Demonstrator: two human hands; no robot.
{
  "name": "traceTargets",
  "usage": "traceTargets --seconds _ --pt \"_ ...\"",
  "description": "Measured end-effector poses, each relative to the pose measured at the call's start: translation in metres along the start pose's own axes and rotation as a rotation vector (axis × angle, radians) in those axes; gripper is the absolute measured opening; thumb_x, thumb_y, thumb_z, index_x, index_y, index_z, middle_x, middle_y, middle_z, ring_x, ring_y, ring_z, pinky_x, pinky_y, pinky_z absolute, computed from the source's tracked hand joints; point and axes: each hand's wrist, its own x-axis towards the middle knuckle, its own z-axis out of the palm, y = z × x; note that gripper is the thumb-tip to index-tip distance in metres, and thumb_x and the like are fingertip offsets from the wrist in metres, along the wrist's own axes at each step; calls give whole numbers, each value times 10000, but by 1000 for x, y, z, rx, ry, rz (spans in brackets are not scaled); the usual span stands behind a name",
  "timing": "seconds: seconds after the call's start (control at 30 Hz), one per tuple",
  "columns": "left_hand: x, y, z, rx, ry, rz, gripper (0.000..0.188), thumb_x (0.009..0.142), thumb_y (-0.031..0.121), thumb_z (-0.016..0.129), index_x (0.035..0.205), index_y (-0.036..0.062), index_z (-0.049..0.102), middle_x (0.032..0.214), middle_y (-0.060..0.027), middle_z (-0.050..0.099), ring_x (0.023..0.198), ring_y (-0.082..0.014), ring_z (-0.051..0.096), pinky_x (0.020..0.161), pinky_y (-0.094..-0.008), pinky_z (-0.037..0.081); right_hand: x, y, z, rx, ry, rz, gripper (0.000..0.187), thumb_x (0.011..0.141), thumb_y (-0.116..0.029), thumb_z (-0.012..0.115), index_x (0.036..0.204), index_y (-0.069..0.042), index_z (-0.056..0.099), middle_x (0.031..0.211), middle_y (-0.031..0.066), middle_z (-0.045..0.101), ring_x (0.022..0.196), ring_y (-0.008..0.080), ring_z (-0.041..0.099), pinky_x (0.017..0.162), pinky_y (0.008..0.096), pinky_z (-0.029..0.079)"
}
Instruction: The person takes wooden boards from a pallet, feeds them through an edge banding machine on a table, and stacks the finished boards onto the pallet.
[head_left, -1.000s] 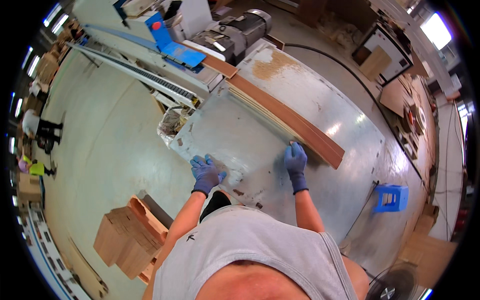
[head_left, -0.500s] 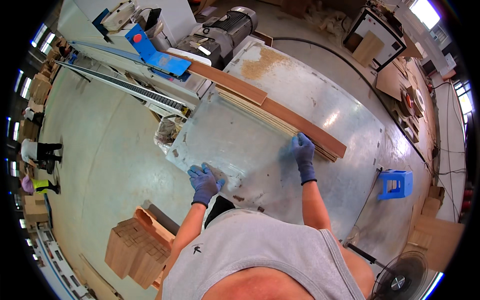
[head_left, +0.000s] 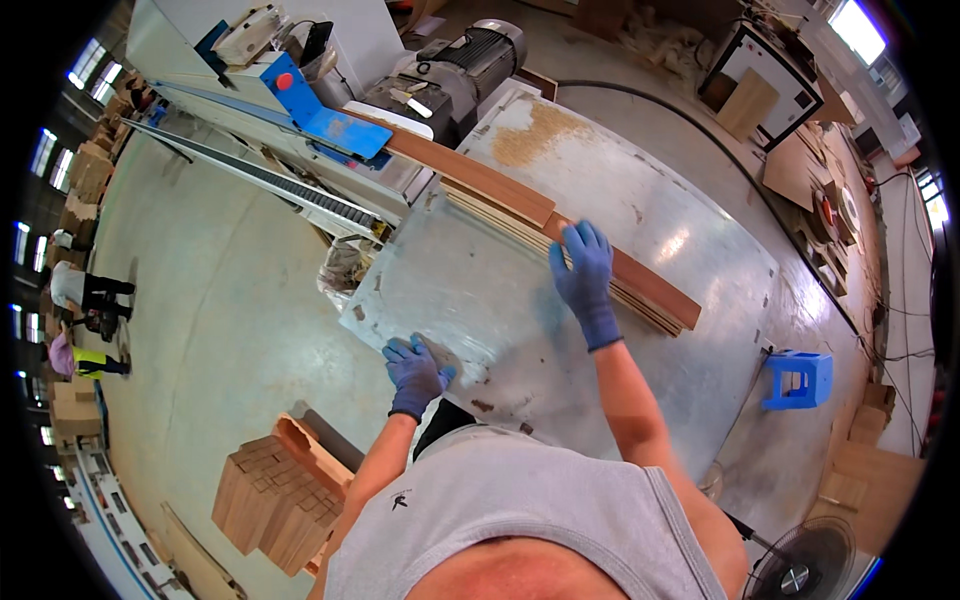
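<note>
A long reddish-brown wood plank runs out from under the blue guard of a machine. It lies over a stack of similar thin strips on the metal table. My right hand, in a blue-grey glove, is over the stack just beyond the upper plank's end. Its thumb and fingers are apart; whether they touch the wood I cannot tell. At the table's near left edge, my gloved left hand rests with its fingers spread and nothing in them.
Behind the plank sits a grey motor. A sawdust patch lies on the table's far part. To the right are a blue stool and a fan. Stacked wood blocks stand at lower left. Two people are far left.
My right hand has moved left and away from me, off the stack's near side to above it by the upper plank's end. The left hand stays at the table edge.
</note>
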Motion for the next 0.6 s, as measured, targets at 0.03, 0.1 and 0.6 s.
traceTargets --seconds 0.03,0.1,0.6 --pt "-1 0 1 1 4 -2 1095 779 672 657 1543 6 246 1495 -397 268 1365 -600 284 1054 -608 361 16 -1 10 2 4 -1 318 808 -171 717 1101 -64 655 1141 117 651 1097 316 589 929 436 438" --pt "-1 0 2 5 42 13 1091 771 664 666 1537 3 259 1482 -403 282 1354 -608 291 1044 -609 368 44 3 34 -83 44 -136 412 798 -271 739 1152 -77 660 1155 120 645 1078 315 586 929 448 432" --pt "-6 -1 -1 -49 28 -9 1081 786 649 662 1539 -9 251 1489 -419 265 1375 -591 279 1094 -607 304 1 98 -27 -10 -376 -35 510 806 -296 722 1246 -58 626 1146 145 679 1048 349 629 927 437 472"
